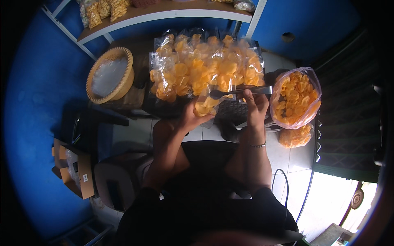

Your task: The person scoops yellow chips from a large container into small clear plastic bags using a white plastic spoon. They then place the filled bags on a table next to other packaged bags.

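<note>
My left hand [191,117] is closed around a small clear plastic bag [206,105] with some orange chips in it. My right hand [255,107] grips a pair of metal tongs [266,89]; their dark tips point left, at the mouth of that bag. Whether the tips touch the chips I cannot tell. Just beyond my hands, filled clear bags of orange chips [199,69] stand packed in rows. To the right of my right hand a large pinkish plastic sack [274,107] stands open, full of loose orange chips [296,96].
On the left a tan woven-look basket [130,76] holds flat clear bags [108,78]. Another bag of chips [296,136] lies below the sack. A shelf [172,14] with snack bags crosses the back. An open cardboard box [85,174] and a dark chair [119,180] are at lower left.
</note>
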### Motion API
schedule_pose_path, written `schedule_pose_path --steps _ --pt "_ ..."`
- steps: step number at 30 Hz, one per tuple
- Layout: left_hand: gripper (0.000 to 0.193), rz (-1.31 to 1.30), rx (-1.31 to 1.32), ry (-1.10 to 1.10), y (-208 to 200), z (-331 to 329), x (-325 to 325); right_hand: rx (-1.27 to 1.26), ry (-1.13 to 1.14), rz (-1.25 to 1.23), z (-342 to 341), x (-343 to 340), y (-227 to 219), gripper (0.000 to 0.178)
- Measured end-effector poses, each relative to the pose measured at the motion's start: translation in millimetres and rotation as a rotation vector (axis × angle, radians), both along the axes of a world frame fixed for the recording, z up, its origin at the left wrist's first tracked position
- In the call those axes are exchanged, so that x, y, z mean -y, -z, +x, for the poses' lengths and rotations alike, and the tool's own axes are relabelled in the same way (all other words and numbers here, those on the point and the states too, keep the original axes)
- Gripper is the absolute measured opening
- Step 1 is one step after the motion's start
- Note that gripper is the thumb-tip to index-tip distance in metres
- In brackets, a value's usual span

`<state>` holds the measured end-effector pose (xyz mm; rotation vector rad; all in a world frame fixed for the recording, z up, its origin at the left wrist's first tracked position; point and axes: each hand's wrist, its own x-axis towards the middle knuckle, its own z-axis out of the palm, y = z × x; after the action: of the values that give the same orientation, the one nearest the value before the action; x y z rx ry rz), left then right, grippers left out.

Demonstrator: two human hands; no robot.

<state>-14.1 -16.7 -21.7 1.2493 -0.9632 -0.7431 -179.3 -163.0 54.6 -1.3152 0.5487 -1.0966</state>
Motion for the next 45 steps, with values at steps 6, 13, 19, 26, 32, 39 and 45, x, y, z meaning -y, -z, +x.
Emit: schedule_pose_path --steps 6,13,19,26,32,39,45 --pt "0.060 0.045 0.061 0.025 5.9 7.9 -3.9 -0.205 -0.211 0.086 4.8 -8.1 9.1 0.031" --pt "0.062 0.196 -0.072 0.026 -1.8 4.2 -13.9 -0.176 -0.257 -0.037 10.3 -16.8 9.5 0.020" --pt "0.068 0.023 0.160 0.121 0.1 6.5 -13.2 -0.321 -0.288 -0.324 11.2 -22.0 -4.0 0.023" --pt "0.069 -0.017 0.206 0.043 -21.9 -2.7 -11.9 -0.326 -0.371 -0.041 16.8 -17.4 -1.9 0.024" --pt "0.081 0.319 -0.231 0.270 -66.1 13.3 -23.5 -0.117 -0.135 0.078 16.8 -5.0 -2.7 0.027" --pt "0.059 0.457 -0.096 0.316 -56.7 10.9 -22.9 0.004 -0.063 0.101 8.1 -1.7 -14.8 0.026" --pt "0.058 0.261 -0.367 0.304 -28.3 9.9 -17.4 -0.018 -0.073 0.007 4.0 -9.9 -17.9 0.027"
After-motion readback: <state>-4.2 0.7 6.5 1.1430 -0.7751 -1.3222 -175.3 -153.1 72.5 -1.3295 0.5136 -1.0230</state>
